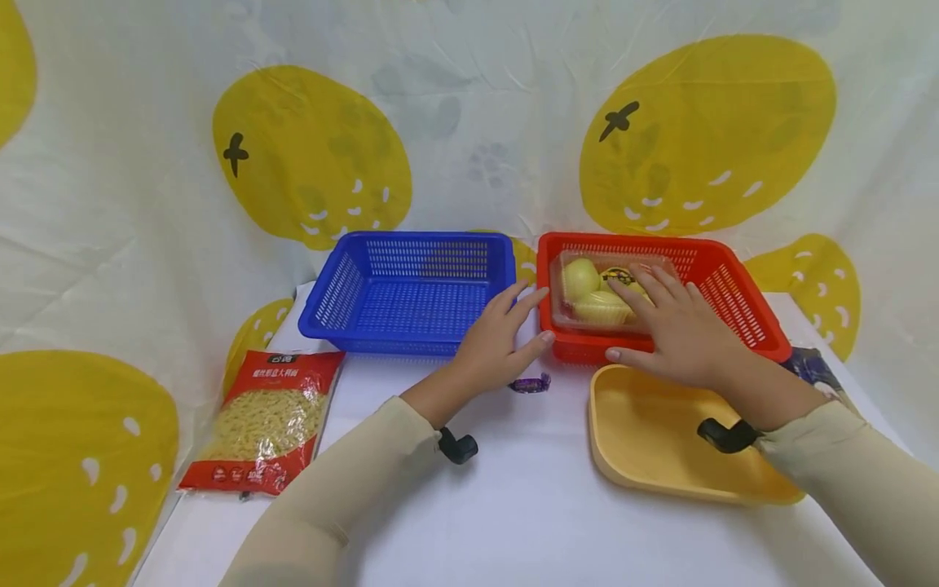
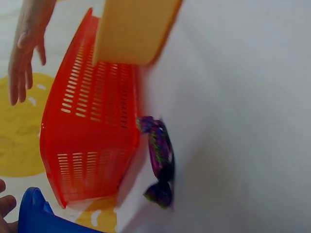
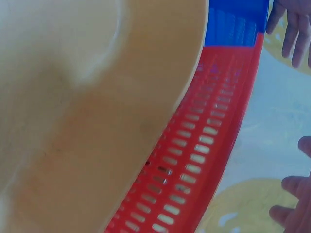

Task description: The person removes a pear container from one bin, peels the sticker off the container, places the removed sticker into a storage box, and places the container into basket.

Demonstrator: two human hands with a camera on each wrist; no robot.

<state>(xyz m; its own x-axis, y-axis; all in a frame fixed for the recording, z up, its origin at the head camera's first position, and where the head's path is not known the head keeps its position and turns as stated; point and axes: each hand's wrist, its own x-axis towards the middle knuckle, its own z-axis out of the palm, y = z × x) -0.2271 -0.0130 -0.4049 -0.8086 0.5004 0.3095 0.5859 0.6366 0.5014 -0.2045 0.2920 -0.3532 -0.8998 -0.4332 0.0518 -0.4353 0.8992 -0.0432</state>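
My right hand [image 1: 682, 334] is spread above a clear plastic box of pale yellow-green fruit [image 1: 579, 281], which sits in the left part of a red basket [image 1: 734, 297]. Whether the fingers touch its lid cannot be told. My left hand [image 1: 499, 342] reaches between the blue basket [image 1: 418, 302] and the red one, its fingers extended and holding nothing. A purple twist-wrapped candy [image 2: 160, 150] lies on the white table just below that hand. In the right wrist view, the fingertips of the right hand [image 3: 296, 196] hover beyond the red basket's rim.
A yellow-orange tray [image 1: 660, 440] stands under my right forearm, in front of the red basket. At the left lies a red bag of spiral pasta [image 1: 267, 420]. A dark package [image 1: 810, 367] is partly hidden behind the tray. A fruit-printed cloth [image 1: 499, 106] hangs behind everything.
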